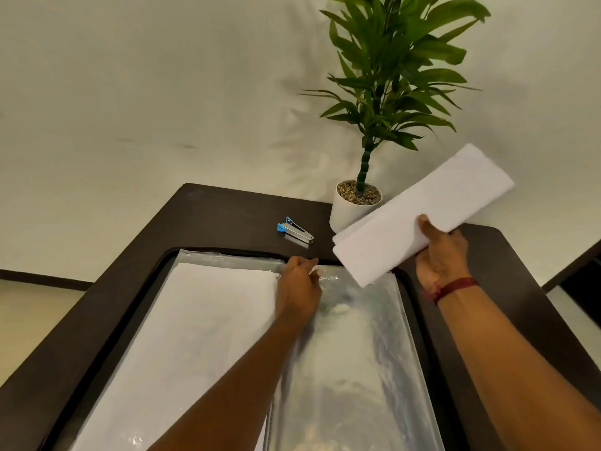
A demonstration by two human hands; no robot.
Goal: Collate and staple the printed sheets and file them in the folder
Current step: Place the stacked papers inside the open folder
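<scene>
Grip, right hand (pixel 439 252): grasping a stack of white sheets (pixel 422 213), thumb laid across the upper face near the long edge closest to the person, fingers hidden beneath.
Sheets: raised off the table (pixel 227 216) over its far right part, tilted so that one short end points up and to the right and the other dips toward the folder (pixel 357 369); the low corner overlaps the folder's far right corner in this view, and the stack passes in front of the pot.
Wrist: a red thread band (pixel 455 286) circles the right wrist.
Grip, left hand (pixel 299 288): set on the far edge of the open folder close to its middle fold, fingers bent down onto the clear sleeve; I cannot tell whether they pinch the plastic or only press on it.
Folder: lies open and flat on the table in front of the person; the right leaf shows bare, glossy clear plastic.
Left leaf: a white page (pixel 195 320) lies flat under the clear plastic.
Stapler (pixel 295 230): blue and silver, on the table just beyond the folder's far edge, apart from both hands.
Plant (pixel 344 209): green, in a white pot topped with pebbles, at the table's far edge against the pale wall (pixel 130 92).
</scene>
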